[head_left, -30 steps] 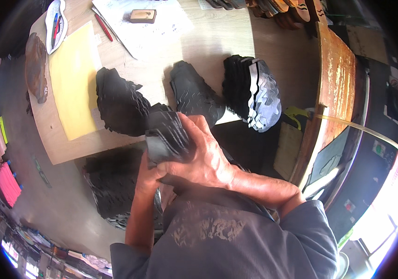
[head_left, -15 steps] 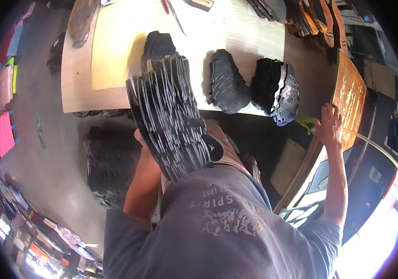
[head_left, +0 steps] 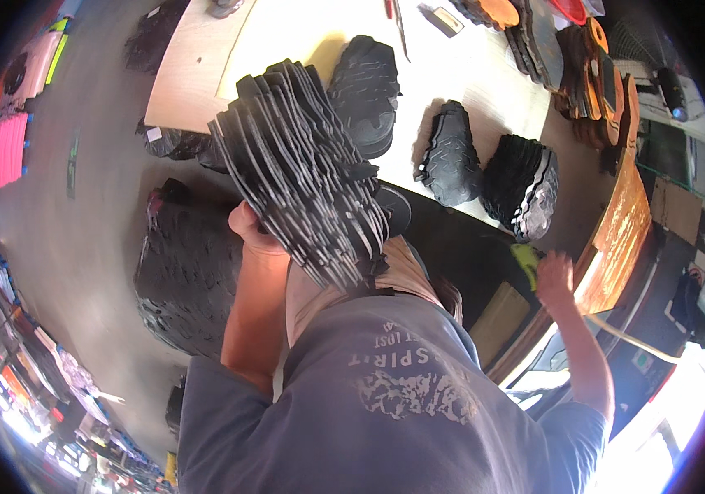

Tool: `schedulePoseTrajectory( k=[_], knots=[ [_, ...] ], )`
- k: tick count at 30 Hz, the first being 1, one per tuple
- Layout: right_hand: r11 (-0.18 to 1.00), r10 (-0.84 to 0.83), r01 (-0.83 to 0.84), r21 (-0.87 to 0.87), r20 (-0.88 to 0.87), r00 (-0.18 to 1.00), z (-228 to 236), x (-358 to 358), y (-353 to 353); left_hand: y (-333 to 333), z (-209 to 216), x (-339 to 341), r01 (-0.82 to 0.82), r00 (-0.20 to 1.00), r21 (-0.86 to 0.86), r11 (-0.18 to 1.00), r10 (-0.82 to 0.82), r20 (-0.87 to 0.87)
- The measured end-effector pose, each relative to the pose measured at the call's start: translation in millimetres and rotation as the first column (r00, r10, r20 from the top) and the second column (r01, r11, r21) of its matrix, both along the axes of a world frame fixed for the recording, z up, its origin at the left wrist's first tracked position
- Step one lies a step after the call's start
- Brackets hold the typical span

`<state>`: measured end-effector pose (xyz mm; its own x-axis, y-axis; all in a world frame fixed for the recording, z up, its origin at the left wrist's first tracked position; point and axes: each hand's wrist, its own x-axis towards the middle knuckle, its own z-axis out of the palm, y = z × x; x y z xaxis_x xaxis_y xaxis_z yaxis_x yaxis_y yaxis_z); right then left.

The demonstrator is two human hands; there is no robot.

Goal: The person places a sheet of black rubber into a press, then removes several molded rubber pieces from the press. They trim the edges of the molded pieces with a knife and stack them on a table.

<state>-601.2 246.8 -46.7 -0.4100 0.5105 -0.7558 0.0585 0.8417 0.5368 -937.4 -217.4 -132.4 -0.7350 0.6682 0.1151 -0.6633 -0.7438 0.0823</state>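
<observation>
A thick stack of black shoe soles (head_left: 307, 177) leans in front of my body, its many thin edges facing up. My left hand (head_left: 255, 229) is closed on the stack's lower left side, with most of its fingers hidden beneath. To the right, my right hand (head_left: 555, 276) is curled by the wooden board's edge. A yellow-green piece (head_left: 526, 262), too unclear to name, sticks out at its fingers and seems held by them. On the table beyond the stack lie more black soles (head_left: 365, 95), a separate bunch (head_left: 451, 156) and another at the corner (head_left: 521, 185).
The pale table (head_left: 183, 90) spans the far side. More soles, some orange (head_left: 595, 90), pile up at its far right. A worn brown board (head_left: 616, 239) stands at my right. A dark bundle (head_left: 183, 280) sits on the floor at left. A fan (head_left: 644, 45) is at the far right.
My right hand has left the board's edge and come nearer my body, the yellow-green piece moving with it. The view has shifted; the sole stack stays in my left hand, slightly turned.
</observation>
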Motion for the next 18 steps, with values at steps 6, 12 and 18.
schedulePoseTrajectory(
  k=[6, 12, 18],
  knots=[
    [0.594, -0.676, 0.747, -0.298, 0.319, 0.664, -33, 23, -50, -19, 36, 4, -0.167, 0.979, -0.034, 0.985, 0.170, 0.115],
    [0.798, -0.458, 0.265, -0.541, -0.260, 0.850, 67, -22, -107, -34, 50, 1, -0.304, 0.912, -0.400, 0.865, 0.385, 0.140],
    [0.773, -0.495, -0.028, -0.633, -0.630, 0.598, 179, -76, -113, -54, 43, -4, -0.330, 0.914, -0.193, 0.924, 0.364, 0.179]
  ],
)
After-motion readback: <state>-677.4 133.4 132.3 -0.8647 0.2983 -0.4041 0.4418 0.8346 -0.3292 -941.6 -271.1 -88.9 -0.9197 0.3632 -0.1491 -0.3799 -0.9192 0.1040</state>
